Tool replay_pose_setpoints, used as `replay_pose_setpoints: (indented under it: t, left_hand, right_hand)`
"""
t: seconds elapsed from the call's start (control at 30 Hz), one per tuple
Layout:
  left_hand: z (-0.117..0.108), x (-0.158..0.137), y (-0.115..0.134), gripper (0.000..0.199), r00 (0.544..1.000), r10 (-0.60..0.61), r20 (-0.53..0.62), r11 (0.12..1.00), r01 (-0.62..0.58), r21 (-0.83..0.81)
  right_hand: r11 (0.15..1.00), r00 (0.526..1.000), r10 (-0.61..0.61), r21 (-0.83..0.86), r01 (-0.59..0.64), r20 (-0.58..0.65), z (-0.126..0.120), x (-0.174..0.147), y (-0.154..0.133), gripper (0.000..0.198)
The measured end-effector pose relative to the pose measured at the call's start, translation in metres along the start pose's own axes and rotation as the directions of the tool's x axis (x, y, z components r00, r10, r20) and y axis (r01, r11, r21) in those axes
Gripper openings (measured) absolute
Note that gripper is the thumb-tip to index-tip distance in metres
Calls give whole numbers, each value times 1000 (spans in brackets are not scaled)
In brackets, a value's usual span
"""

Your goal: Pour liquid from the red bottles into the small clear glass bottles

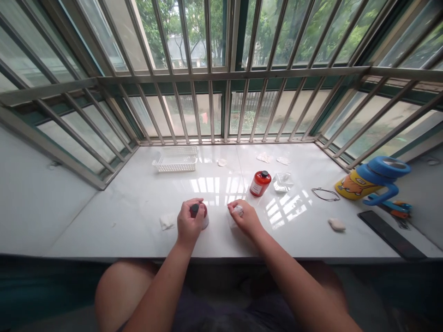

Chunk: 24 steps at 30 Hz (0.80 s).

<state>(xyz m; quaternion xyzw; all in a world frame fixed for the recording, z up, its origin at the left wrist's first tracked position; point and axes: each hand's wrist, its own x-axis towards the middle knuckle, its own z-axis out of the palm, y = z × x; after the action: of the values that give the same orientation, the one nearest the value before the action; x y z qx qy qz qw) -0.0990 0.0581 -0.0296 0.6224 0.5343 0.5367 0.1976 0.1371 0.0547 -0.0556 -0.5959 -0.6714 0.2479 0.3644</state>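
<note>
My left hand [188,221] is wrapped round a small bottle [204,213] with a black cap, red near the top and paler below; my palm covers much of it. In my right hand [246,216] the fingers are closed on a crumpled white wad [238,210], perhaps tissue or cotton. Something clear or pale shows under that hand, too hidden to name. Just left of my left hand lies a white folded pad [167,222]. Beyond my right hand stand a red bottle [260,183] with a black cap and a clear box [283,182].
A white basket [176,159] stands at the back left. Thin white pieces [265,157] lie near the window bars. To the right are a dark cord loop [325,194], a beige lump [337,225], a blue-and-yellow flask [372,177] and a black phone-like slab [391,234].
</note>
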Motion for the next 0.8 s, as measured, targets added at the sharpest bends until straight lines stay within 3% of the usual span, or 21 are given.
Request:
replay_pose_setpoints:
  t: [0.1, 0.23, 0.37, 0.43, 0.53, 0.63, 0.8]
  left_hand:
    - [6, -3, 0, 29, 999, -29, -44, 993, 24, -118]
    - [10, -2, 0, 49, 997, -60, -42, 979, 51, -195]
    - [9, 7, -2, 35, 998, -43, 49, 991, 49, -126]
    - [9, 13, -4, 31, 993, -57, 105, 983, 74, -166]
    - [10, 23, -10, 47, 986, -96, 135, 951, 131, -280]
    - [13, 33, -15, 58, 978, -99, 184, 938, 154, -310]
    - [16, 41, -22, 43, 963, -98, 250, 949, 166, -268]
  right_hand:
    - [1000, 997, 27, -3, -28, -74, -25, -35, 13, 25]
    - [996, 964, 89, -8, -94, -250, -44, -56, 32, 27]
    - [991, 928, 128, 9, -133, -350, -37, -57, 37, 31]
    - [985, 901, 171, 46, -166, -398, -29, -54, 35, 33]
    - [976, 871, 220, 92, -199, -439, -20, -46, 32, 39]
    - [977, 875, 211, 88, -192, -436, -15, -39, 30, 39]
    - [975, 848, 221, 99, -198, -482, -12, -34, 30, 41]
